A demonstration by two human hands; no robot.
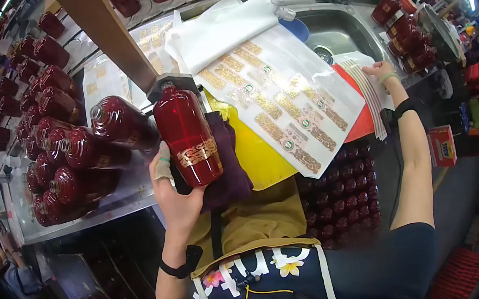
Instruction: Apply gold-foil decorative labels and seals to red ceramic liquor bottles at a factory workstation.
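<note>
My left hand [177, 199] is closed around the lower part of a glossy dark red glass bottle [184, 126] with a gold patterned band low on its side. The bottle leans, its neck beside the lower end of a wooden post [112, 39], over a dark purple cloth [226, 151]. A greenish wrap covers one finger of that hand. Out to the right, my right hand [384, 72] pinches near the upper end of a fan of narrow white strips [367, 95] lying over a red sheet [359, 126]. Between my hands lies a clear sheet of gold and green decals [288, 107].
Several red bottles [86, 144] crowd the metal table at left; more [408, 39] stand beyond the sink [338, 30] at right. A faucet [284, 0] overhangs white paper [213, 30]. Yellow cloth [258, 159] drapes the front edge. Racked red items [340, 191] sit below.
</note>
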